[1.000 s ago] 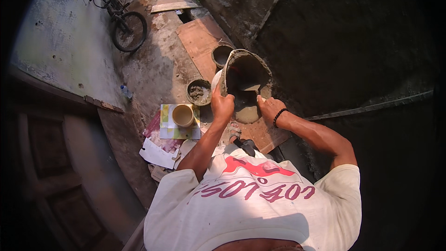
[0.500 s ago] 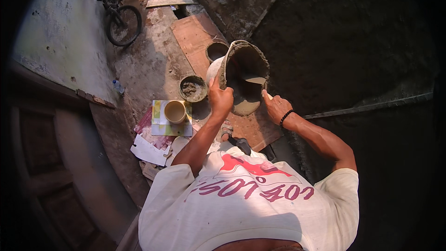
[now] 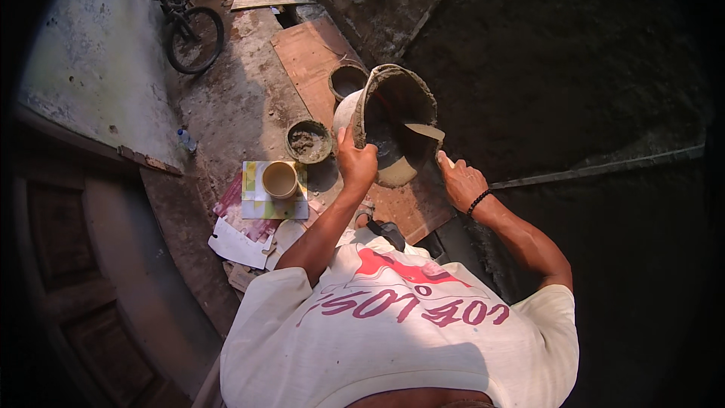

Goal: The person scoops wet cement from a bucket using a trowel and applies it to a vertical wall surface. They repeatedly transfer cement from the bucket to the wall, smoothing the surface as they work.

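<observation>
My left hand (image 3: 358, 160) grips the near-left rim of a bucket (image 3: 348, 110) with a pale outer wall. The bucket is tipped toward me, its mouth facing my body. Grey-tan wet mortar (image 3: 398, 173) lies at its lower lip, and dried mortar crusts the rim. In my right hand (image 3: 464, 185) is the handle of a trowel, fingers wrapped round it. Its pointed blade (image 3: 425, 131) lies over the bucket's right rim, partly across the mouth. A black bead bracelet is on my right wrist.
A tub of mortar (image 3: 309, 142), another dark round bucket (image 3: 348, 81) and a tan cup (image 3: 280, 180) on a patterned board stand to the left. Plywood (image 3: 313, 57) lies beneath. A bicycle (image 3: 195, 38) leans by the wall; a dark mortar-coloured surface (image 3: 559, 60) fills the right.
My right hand has moved right and slightly down, drawing the trowel blade from inside the bucket's mouth to its right rim. The left hand keeps its grip on the bucket.
</observation>
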{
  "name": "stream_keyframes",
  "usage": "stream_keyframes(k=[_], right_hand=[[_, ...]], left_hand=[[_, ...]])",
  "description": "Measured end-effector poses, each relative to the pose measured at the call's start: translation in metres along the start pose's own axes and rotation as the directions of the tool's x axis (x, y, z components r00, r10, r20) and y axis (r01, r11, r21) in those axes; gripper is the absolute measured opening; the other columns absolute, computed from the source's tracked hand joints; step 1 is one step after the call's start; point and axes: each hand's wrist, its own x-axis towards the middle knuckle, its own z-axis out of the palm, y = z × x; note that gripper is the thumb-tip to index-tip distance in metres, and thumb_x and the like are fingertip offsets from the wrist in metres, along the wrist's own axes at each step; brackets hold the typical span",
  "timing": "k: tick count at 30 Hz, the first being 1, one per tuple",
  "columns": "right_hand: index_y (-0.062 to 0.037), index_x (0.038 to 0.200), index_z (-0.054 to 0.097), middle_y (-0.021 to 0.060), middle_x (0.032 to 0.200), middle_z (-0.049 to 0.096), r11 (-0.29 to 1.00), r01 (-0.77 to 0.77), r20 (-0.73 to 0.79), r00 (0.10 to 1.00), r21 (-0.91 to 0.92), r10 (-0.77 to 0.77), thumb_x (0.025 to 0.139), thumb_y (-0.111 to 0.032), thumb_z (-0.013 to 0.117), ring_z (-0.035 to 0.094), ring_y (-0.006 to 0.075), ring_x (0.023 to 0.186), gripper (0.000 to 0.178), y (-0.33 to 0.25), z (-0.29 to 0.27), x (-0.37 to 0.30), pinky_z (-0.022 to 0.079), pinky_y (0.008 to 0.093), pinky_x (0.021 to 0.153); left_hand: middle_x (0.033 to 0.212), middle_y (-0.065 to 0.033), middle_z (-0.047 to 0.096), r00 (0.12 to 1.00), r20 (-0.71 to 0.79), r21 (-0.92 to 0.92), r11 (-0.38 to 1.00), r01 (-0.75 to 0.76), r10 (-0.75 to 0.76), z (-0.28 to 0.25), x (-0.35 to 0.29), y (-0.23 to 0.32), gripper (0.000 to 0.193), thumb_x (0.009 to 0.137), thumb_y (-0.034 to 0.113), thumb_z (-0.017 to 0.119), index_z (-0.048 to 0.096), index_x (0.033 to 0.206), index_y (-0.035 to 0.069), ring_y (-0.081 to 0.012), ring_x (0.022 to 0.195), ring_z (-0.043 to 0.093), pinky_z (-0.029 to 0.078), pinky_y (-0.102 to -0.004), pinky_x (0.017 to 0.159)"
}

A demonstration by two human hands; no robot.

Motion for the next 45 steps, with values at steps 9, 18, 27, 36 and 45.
stream_keyframes(k=[9,18,27,36,45], right_hand=[[-0.0039,0.126,0.045,0.027,0.085,0.061,0.998,0.041,0.038,0.998,0.045,-0.043,0.08,-0.006,0.056,0.063,0.0457,0.074,0.048,0.002,-0.032,0.011,0.051,0.0524,0.066],[-0.0079,0.133,0.049,0.019,0.092,0.059,0.973,0.055,-0.13,0.988,-0.225,-0.086,0.085,-0.011,0.056,0.063,0.0339,0.082,0.049,-0.048,-0.04,0.061,0.054,0.0392,0.064],[0.0,0.112,0.054,0.025,0.083,0.065,0.977,0.213,0.108,0.972,-0.026,-0.209,0.082,-0.007,0.055,0.067,0.0396,0.078,0.031,-0.038,0.007,0.047,0.054,0.0462,0.066],[-0.0007,0.123,0.041,0.0258,0.087,0.061,0.994,0.106,-0.192,0.976,0.026,-0.099,0.085,-0.006,0.054,0.065,0.0403,0.074,0.041,-0.031,-0.045,0.061,0.053,0.0459,0.061],[0.0031,0.11,0.042,0.0263,0.075,0.063,0.97,0.12,0.063,0.989,0.212,-0.136,0.081,-0.004,0.054,0.065,0.0434,0.077,0.032,-0.026,-0.041,0.029,0.052,0.0502,0.065]], left_hand=[[0.134,-0.0316,0.047,0.99,0.139,-0.119,0.993,0.021,-0.004,-0.009,-0.002,-0.009,0.071,0.066,-0.003,0.055,0.051,0.136,0.01,-0.0412,0.122,0.05,0.041,-0.0378,0.101],[0.141,-0.0348,0.037,0.984,0.178,-0.121,0.993,0.011,0.01,-0.01,-0.003,0.005,0.073,0.067,-0.003,0.056,0.051,0.138,0.015,-0.0422,0.131,0.042,0.043,-0.038,0.099],[0.14,-0.0346,0.039,0.988,0.066,-0.078,0.988,-0.132,0.137,-0.011,-0.005,-0.01,0.072,0.069,-0.003,0.053,0.051,0.138,0.018,-0.0429,0.128,0.045,0.047,-0.0371,0.093],[0.145,-0.034,0.033,0.973,0.168,-0.187,0.974,-0.128,0.16,-0.026,0.004,0.025,0.073,0.068,-0.007,0.053,0.051,0.138,0.014,-0.0344,0.135,0.04,0.04,-0.0334,0.102],[0.146,-0.0269,0.037,0.983,0.179,-0.206,0.979,0.004,0.033,-0.017,0.011,0.012,0.067,0.069,-0.004,0.053,0.044,0.135,-0.009,-0.0319,0.133,0.041,0.034,-0.0328,0.107]])
